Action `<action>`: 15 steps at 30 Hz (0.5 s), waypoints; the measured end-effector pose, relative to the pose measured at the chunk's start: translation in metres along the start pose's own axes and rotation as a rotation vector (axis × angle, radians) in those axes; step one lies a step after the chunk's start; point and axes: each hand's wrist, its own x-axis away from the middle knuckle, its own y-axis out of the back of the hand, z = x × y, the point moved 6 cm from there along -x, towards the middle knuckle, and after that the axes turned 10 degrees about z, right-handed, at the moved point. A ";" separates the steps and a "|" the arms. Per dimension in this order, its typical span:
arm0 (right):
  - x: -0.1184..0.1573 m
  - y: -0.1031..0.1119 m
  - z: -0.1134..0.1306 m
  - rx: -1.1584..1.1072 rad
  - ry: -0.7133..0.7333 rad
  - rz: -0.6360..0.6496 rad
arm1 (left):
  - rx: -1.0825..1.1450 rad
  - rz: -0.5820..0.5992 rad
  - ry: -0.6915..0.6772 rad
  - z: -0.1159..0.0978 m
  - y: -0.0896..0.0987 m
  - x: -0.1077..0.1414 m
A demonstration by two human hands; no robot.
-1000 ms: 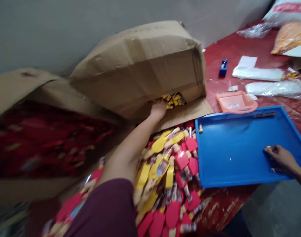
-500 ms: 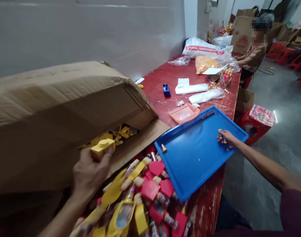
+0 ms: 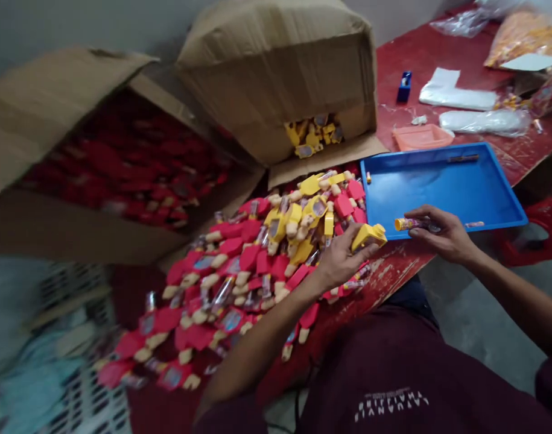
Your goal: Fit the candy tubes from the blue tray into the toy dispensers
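My left hand (image 3: 343, 259) is closed around a yellow plastic piece (image 3: 370, 236) with a round neck, above the right edge of a pile of toys (image 3: 230, 265). The pile mixes red and yellow bodies with beige ends and clear tubes. To the right, my right hand (image 3: 443, 232) grips a printed tube (image 3: 406, 223) whose yellow end points toward the yellow piece. The two held things are apart. Behind my right hand lies a blue tray (image 3: 420, 187), with a small yellow-tipped piece (image 3: 368, 178), a dark tube (image 3: 463, 158) and a pale tube (image 3: 475, 224) in it.
A cardboard box (image 3: 280, 78) with yellow pieces stands behind the pile; another box (image 3: 44, 108) on the left holds many red ones. Farther back on the red table (image 3: 393, 54) are a pink tray (image 3: 423, 137), a blue dispenser (image 3: 405, 87) and white bags (image 3: 484, 120).
The view has swung left and down. My right hand has left the tray's far side with a tube and come near my left hand, which has moved from the box opening with the yellow piece.
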 end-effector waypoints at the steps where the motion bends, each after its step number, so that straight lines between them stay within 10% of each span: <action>1: 0.000 -0.006 0.012 0.038 0.059 0.040 | -0.045 0.024 -0.011 -0.002 -0.002 0.008; 15: 0.006 -0.044 0.059 0.184 0.271 0.349 | -0.151 0.073 -0.041 -0.003 -0.014 0.056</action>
